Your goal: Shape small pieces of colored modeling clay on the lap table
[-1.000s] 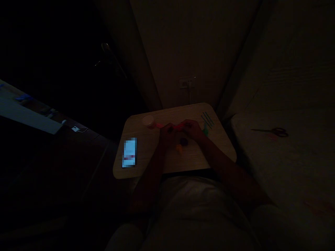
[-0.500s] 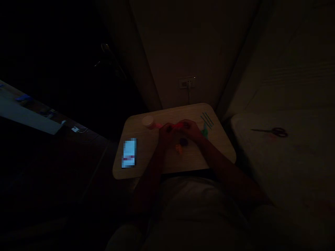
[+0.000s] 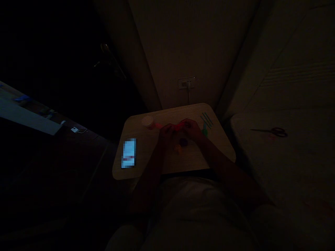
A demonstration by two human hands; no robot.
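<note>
Material [image 3: 178,126] of a strong pinkish red spans the gap between the two hands, just above and right of the centre of the frame. It looks light and soft, probably yielding like modelling dough, so a firm squeeze would likely dent or stretch it; the ends seem the best place to hold, with the middle left unpressed. The left hand [image 3: 166,133] appears to pinch its left end and the right hand [image 3: 191,129] its right end, fingers curled in; the dim light hides the exact finger contact.

Just left of the left hand lies a pink piece [image 3: 158,125], beside a pale round tub [image 3: 148,122]. Below the hands, near the middle of the frame, a dark purplish lump [image 3: 183,142] and an orange piece [image 3: 178,149] sit close together; whether they touch is unclear. A green piece [image 3: 205,132] is just right of the right hand, with thin sticks [image 3: 206,119] above it. A lit phone [image 3: 128,153] lies toward the left edge of the wooden table [image 3: 148,164]. Farther out, scissors [image 3: 278,131] rest on a pale surface [image 3: 300,157] at the right of the frame, and a wall socket [image 3: 186,83] shows at upper centre.
</note>
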